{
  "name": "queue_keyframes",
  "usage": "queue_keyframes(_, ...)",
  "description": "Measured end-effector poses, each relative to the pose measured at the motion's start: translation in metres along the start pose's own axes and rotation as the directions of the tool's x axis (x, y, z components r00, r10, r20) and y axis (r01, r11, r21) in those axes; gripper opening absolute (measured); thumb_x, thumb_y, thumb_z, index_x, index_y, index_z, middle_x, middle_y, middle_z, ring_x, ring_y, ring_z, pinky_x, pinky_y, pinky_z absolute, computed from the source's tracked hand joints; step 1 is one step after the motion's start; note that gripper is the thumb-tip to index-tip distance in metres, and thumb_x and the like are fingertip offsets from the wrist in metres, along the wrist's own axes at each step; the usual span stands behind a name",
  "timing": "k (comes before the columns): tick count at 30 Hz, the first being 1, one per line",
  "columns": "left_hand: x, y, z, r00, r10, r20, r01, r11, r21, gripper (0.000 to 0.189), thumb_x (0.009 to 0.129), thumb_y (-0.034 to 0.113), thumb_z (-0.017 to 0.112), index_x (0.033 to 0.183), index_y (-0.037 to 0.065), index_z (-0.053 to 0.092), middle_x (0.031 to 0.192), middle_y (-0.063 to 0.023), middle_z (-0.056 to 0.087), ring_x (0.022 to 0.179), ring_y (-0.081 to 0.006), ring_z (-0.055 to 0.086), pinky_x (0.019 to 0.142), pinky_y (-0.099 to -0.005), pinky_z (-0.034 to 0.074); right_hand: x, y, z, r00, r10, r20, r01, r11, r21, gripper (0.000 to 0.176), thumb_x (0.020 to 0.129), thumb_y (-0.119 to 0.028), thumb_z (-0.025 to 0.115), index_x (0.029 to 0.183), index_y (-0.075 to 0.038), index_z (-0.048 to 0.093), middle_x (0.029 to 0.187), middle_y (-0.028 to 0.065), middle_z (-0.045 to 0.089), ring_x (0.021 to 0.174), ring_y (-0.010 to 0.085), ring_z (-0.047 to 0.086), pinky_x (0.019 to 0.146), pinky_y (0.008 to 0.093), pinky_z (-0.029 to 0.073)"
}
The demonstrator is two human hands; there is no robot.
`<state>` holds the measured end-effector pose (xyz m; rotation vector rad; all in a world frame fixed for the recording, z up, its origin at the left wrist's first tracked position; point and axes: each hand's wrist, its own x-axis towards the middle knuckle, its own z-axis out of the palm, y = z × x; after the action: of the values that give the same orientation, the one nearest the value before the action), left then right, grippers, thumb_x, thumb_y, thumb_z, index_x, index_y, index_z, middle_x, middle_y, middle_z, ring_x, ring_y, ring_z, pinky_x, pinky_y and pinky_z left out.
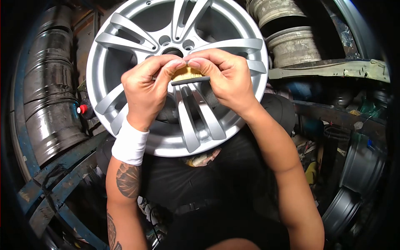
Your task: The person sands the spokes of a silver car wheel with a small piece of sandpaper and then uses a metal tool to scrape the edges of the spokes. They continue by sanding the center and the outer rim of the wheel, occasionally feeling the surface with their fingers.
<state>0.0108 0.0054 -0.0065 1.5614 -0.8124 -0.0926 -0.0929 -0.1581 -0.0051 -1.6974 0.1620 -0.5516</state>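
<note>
A silver alloy wheel (191,146) with paired spokes lies face up in front of me, over my lap. Above its hub, both hands pinch a small piece of what looks like sandpaper (187,74), yellow with faint print on one side and dark grey along its lower edge. My left hand (146,81) is closed on its left end, thumb against the index finger. On the opposite end my right hand (229,79) pinches it the same way. The fingertips nearly meet at the top. The hands hide part of the wheel's centre.
Bare metal wheels stand stacked on a rack (54,96) at the left, beside a red cap (83,109). More worn wheels (293,46) sit on a shelf (329,71) at the upper right. Dark rims (362,166) lean at the lower right.
</note>
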Motion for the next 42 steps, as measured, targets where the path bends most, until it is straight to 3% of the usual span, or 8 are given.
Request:
queue_keyframes(9, 0.004, 0.008, -0.011, 0.978, -0.146, 0.151, 0.171, 0.971, -0.166, 0.012, 0.099, 0.000, 0.078, 0.110, -0.006, 0.076, 0.103, -0.0102, 0.080, 0.096, -0.0134, 0.077, 0.087, -0.0256, 0.061, 0.001, -0.006, 0.002, 0.998, 0.046, 0.040, -0.051, 0.989, 0.137, 0.014, 0.099, -0.004, 0.073, 0.108, 0.002, 0.081, 0.097, 0.0099, 0.082, 0.093, 0.0141, 0.077, 0.086, 0.0281, 0.059)
queue_keyframes(14, 0.006, -0.005, -0.015, 0.965, -0.156, 0.212, 0.219, 0.922, -0.319, 0.012, 0.098, 0.000, 0.080, 0.109, -0.002, 0.075, 0.104, -0.0084, 0.079, 0.098, -0.0127, 0.075, 0.089, -0.0264, 0.060, 0.003, -0.001, -0.002, 0.987, 0.111, 0.119, -0.142, 0.945, 0.294, 0.021, 0.101, -0.012, 0.079, 0.115, 0.003, 0.079, 0.105, 0.0095, 0.081, 0.098, 0.0141, 0.076, 0.090, 0.0296, 0.061)
queue_keyframes(16, 0.004, -0.008, -0.017, 0.949, -0.206, 0.237, 0.284, 0.885, -0.369, 0.013, 0.096, -0.001, 0.082, 0.107, -0.001, 0.074, 0.105, -0.0073, 0.077, 0.097, -0.0120, 0.073, 0.087, -0.0262, 0.059, 0.005, -0.003, 0.001, 0.992, 0.116, 0.053, -0.125, 0.965, 0.231, 0.021, 0.103, -0.017, 0.079, 0.111, 0.002, 0.081, 0.098, 0.0073, 0.082, 0.093, 0.0116, 0.075, 0.082, 0.0285, 0.061)
queue_keyframes(20, 0.002, -0.008, -0.012, 0.943, -0.218, 0.250, 0.315, 0.825, -0.469, 0.016, 0.094, -0.002, 0.084, 0.105, 0.001, 0.073, 0.107, -0.0061, 0.075, 0.096, -0.0109, 0.071, 0.087, -0.0256, 0.057, 0.002, -0.005, 0.000, 0.981, -0.196, -0.005, 0.184, 0.929, -0.322, 0.017, 0.100, -0.019, 0.079, 0.098, -0.003, 0.083, 0.086, 0.0076, 0.081, 0.075, 0.0151, 0.077, 0.067, 0.0260, 0.057)
queue_keyframes(26, 0.005, -0.004, -0.018, 0.846, -0.399, 0.353, 0.532, 0.595, -0.603, 0.016, 0.101, 0.012, 0.081, 0.111, 0.003, 0.073, 0.105, -0.0016, 0.075, 0.097, -0.0084, 0.071, 0.088, -0.0239, 0.056, 0.001, -0.011, 0.001, 0.962, -0.274, 0.020, 0.271, 0.939, -0.212, 0.008, 0.093, -0.008, 0.082, 0.099, -0.004, 0.081, 0.089, 0.0095, 0.080, 0.075, 0.0218, 0.077, 0.070, 0.0308, 0.059)
queue_keyframes(30, 0.004, -0.009, -0.013, 0.928, -0.304, 0.216, 0.368, 0.844, -0.390, 0.013, 0.101, 0.008, 0.079, 0.110, -0.001, 0.073, 0.096, -0.0046, 0.078, 0.090, -0.0086, 0.073, 0.083, -0.0233, 0.059, -0.002, -0.011, -0.001, 0.971, -0.229, 0.074, 0.239, 0.955, -0.175, 0.012, 0.089, -0.005, 0.084, 0.099, -0.003, 0.080, 0.093, 0.0091, 0.080, 0.083, 0.0213, 0.078, 0.077, 0.0314, 0.060)
queue_keyframes(37, 0.002, -0.007, -0.010, 0.962, -0.245, 0.120, 0.272, 0.841, -0.467, 0.018, 0.097, 0.001, 0.081, 0.111, -0.002, 0.072, 0.102, -0.0061, 0.076, 0.095, -0.0109, 0.074, 0.088, -0.0255, 0.061, 0.001, -0.007, 0.001, 0.998, 0.054, 0.026, -0.053, 0.997, -0.048, 0.023, 0.102, -0.023, 0.078, 0.113, -0.003, 0.082, 0.097, 0.0106, 0.082, 0.085, 0.0159, 0.077, 0.077, 0.0290, 0.059)
queue_keyframes(42, 0.002, -0.004, -0.011, 0.950, -0.277, 0.143, 0.311, 0.813, -0.493, 0.026, 0.095, 0.000, 0.083, 0.118, -0.001, 0.069, 0.103, -0.0070, 0.075, 0.097, -0.0124, 0.074, 0.091, -0.0260, 0.062, -0.001, -0.009, 0.002, 0.996, -0.084, 0.024, 0.088, 0.966, -0.242, 0.017, 0.100, -0.017, 0.080, 0.105, -0.002, 0.083, 0.089, 0.0107, 0.082, 0.082, 0.0189, 0.079, 0.073, 0.0305, 0.059)
